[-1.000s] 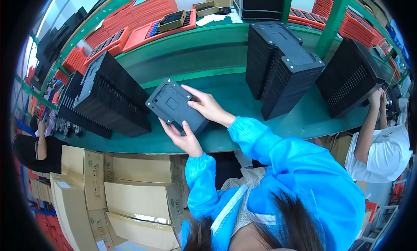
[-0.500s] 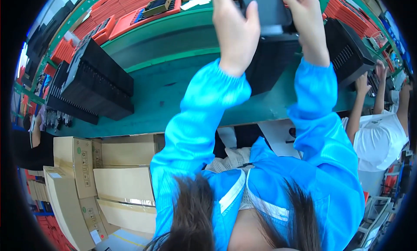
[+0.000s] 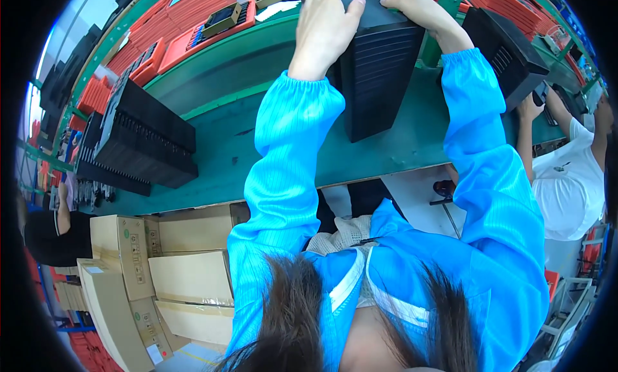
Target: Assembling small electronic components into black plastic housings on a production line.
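Observation:
A tall black casing (image 3: 380, 76) with a ridged front stands upright on the green workbench (image 3: 277, 140), in front of me. My left hand (image 3: 325, 30) is at the left of its top, its fingers bent over the far edge and its thumb set apart. Over the top's right side reaches my right hand (image 3: 421, 11), fingers curled onto the far part of the upper surface. Both hands grip the top of the casing; some fingertips are hidden or cut off by the picture's rim.
More black casings (image 3: 145, 137) stand at the left of the bench, another (image 3: 502, 56) at the right. Red trays (image 3: 187, 18) fill the shelf behind. Cardboard boxes (image 3: 190, 275) are stacked below left. Co-workers (image 3: 566, 185) sit at both sides.
A dark flat piece that both hands held over the casing now appears seated on its top. My hands have moved left and farther from me, and the casing's ridged front shows more fully.

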{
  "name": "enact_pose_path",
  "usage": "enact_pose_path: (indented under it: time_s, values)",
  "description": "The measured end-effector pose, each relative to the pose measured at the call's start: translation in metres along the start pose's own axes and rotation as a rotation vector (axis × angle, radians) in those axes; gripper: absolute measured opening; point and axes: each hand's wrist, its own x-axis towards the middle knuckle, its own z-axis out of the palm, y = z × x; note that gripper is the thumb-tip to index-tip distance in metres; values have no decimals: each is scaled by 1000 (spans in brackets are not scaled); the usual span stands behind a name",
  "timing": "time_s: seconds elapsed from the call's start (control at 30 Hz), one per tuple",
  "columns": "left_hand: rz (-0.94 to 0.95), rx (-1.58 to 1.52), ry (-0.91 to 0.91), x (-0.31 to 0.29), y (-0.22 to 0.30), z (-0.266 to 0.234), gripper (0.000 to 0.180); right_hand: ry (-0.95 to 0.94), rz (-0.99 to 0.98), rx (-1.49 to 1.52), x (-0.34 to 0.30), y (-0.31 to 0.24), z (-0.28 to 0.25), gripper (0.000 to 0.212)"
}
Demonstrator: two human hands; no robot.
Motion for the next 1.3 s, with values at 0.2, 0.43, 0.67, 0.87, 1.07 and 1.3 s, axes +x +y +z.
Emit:
enact_pose_path:
  time_s: [0.2, 0.43, 0.67, 0.87, 1.07, 1.3]
  values:
    - [344, -297, 440, 12, -4, 31, 48, -158, -672, 279, 3, 45, -11, 45]
    - [874, -536, 425, -100, 16, -101, 74, 465, -429, 319, -135, -37, -63, 45]
    - [672, -580, 498, -150, -66, -142, 66, 715, -582, 397, -184, -44, -64, 39]
    - [938, -664, 913, -145, -35, -105, 58, 790, -1045, 240, -251, 25, -128, 41]
    - [867, -801, 1078, -140, -19, -79, 51, 770, -1129, 235, -248, 5, -133, 43]
    - [735, -825, 1066, -138, -26, -87, 43, 891, -1077, 396, -212, -9, -109, 46]
